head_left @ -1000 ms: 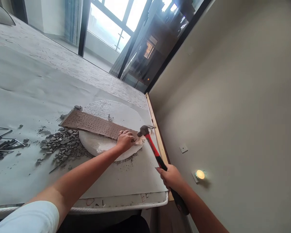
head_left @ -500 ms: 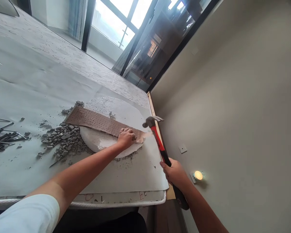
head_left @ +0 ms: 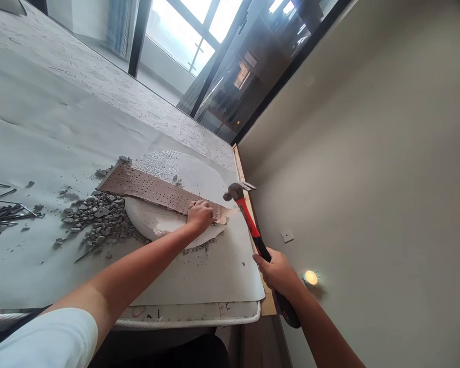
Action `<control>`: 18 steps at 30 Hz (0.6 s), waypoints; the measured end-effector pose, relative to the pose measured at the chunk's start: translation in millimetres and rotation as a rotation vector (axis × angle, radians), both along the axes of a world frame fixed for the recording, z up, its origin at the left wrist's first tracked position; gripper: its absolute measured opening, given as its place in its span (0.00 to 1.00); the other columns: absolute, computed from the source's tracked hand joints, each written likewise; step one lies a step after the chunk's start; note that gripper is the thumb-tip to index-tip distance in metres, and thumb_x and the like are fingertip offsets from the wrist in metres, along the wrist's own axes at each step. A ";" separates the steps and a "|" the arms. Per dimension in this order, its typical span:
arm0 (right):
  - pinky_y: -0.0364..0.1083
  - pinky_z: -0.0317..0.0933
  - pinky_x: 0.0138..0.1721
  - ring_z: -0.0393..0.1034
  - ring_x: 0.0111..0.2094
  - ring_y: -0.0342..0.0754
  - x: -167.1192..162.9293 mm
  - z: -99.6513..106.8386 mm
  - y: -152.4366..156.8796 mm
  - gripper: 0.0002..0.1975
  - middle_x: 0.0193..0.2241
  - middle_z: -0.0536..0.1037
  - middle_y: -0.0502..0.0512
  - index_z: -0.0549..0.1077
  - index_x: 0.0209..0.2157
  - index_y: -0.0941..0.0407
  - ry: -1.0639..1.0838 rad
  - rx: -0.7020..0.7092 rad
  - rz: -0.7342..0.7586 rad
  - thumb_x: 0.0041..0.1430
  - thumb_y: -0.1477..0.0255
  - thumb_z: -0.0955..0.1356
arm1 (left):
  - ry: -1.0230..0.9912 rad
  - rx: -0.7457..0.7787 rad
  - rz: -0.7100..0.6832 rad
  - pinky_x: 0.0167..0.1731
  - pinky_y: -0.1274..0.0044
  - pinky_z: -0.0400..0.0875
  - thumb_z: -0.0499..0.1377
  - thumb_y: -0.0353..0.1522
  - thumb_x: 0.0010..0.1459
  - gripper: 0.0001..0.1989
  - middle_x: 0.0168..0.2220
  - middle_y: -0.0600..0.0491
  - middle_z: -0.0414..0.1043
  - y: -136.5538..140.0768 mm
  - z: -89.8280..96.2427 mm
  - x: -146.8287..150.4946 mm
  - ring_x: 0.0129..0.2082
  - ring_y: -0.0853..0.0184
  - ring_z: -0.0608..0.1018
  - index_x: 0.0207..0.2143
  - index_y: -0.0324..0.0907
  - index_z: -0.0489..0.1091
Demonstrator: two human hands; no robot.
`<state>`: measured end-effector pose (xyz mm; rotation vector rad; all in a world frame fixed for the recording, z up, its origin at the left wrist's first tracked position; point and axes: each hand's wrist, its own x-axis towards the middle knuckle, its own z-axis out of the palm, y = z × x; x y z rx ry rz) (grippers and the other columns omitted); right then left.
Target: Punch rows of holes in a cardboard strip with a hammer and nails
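My left hand (head_left: 200,214) rests near the right end of a long brown strip dotted with small holes (head_left: 147,188). Its fingers are curled in; whatever they may pinch is hidden. Beneath the strip lies a round white foam-like disc (head_left: 141,217), its upper part rough and pitted. My right hand (head_left: 278,273) is wrapped around the black grip of a claw hammer (head_left: 248,217) with a red neck. The hammer's metal head is raised just right of the strip's end, apart from my left hand.
Grey broken stone chips (head_left: 103,212) are heaped left of the disc. Farther left lies a pile of long nails (head_left: 9,212). A pale sheet (head_left: 53,148) covers the mattress-like surface (head_left: 191,311) with a corded edge. A wall (head_left: 368,179) with a lit lamp (head_left: 311,277) rises close on the right.
The view has shifted very slightly. Both hands, the strip and the hammer keep nearly the same places; the hammer is held almost still.
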<state>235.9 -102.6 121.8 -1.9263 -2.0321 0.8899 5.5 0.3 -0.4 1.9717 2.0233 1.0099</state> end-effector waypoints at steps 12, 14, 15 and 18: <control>0.39 0.48 0.13 0.51 0.11 0.37 -2.8 7.4 2.8 0.12 0.12 0.56 0.41 0.59 0.24 0.54 0.088 -0.065 -0.055 0.52 0.63 0.65 | -0.044 0.035 0.014 0.46 0.65 0.52 0.64 0.41 0.47 0.14 0.41 0.46 0.72 1.8 -5.7 -2.3 0.47 0.54 0.67 0.33 0.43 0.74; 0.39 0.47 0.14 0.51 0.11 0.36 -2.6 1.0 5.7 0.11 0.12 0.57 0.41 0.60 0.23 0.55 0.023 -0.069 -0.020 0.51 0.65 0.66 | -0.036 0.038 0.003 0.46 0.65 0.52 0.64 0.41 0.47 0.11 0.41 0.48 0.73 0.5 -5.4 -3.7 0.46 0.56 0.67 0.32 0.44 0.75; 0.39 0.46 0.14 0.51 0.11 0.36 -1.9 -4.3 6.8 0.11 0.12 0.57 0.41 0.60 0.23 0.55 -0.011 -0.096 -0.008 0.50 0.66 0.66 | -0.030 0.044 -0.019 0.46 0.65 0.52 0.64 0.40 0.48 0.09 0.40 0.48 0.73 -0.7 -4.9 -4.6 0.46 0.57 0.67 0.30 0.45 0.75; 0.39 0.44 0.13 0.50 0.10 0.37 2.3 -17.0 6.8 0.11 0.11 0.56 0.40 0.60 0.23 0.55 -0.040 -0.195 -0.005 0.51 0.66 0.66 | -0.015 0.074 -0.115 0.47 0.65 0.50 0.60 0.35 0.52 0.07 0.36 0.51 0.75 -4.1 -2.9 -6.8 0.45 0.60 0.68 0.25 0.45 0.77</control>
